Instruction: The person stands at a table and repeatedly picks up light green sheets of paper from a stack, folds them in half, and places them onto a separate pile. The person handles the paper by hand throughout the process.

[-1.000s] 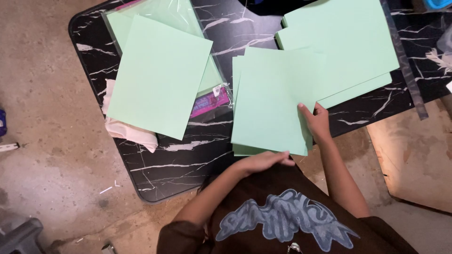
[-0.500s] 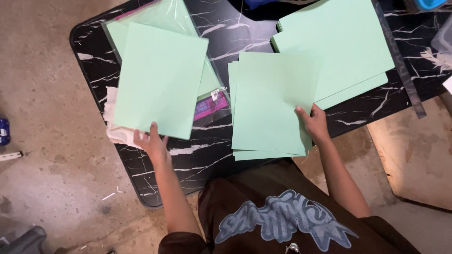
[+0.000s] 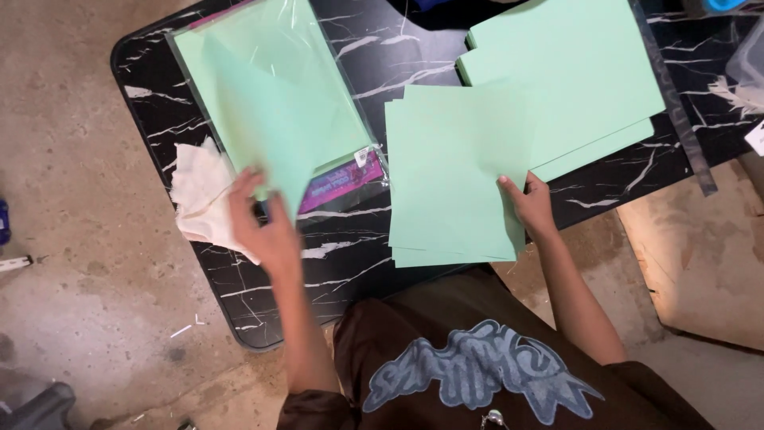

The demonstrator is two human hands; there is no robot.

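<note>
Overhead, pale green paper sheet (image 3: 267,119), lifted.

Left hand (image 3: 267,231) pinching a green paper sheet (image 3: 263,131) over a clear paper pack (image 3: 350,119), right hand (image 3: 529,207) on a green stack (image 3: 454,175), black marble surface (image 3: 398,48), white cloth (image 3: 203,199)

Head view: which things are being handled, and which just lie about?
Handled:
left hand lifting a green sheet
right hand on the green sheet stack

Lying about:
clear paper packet
white cloth
far green pile
</note>
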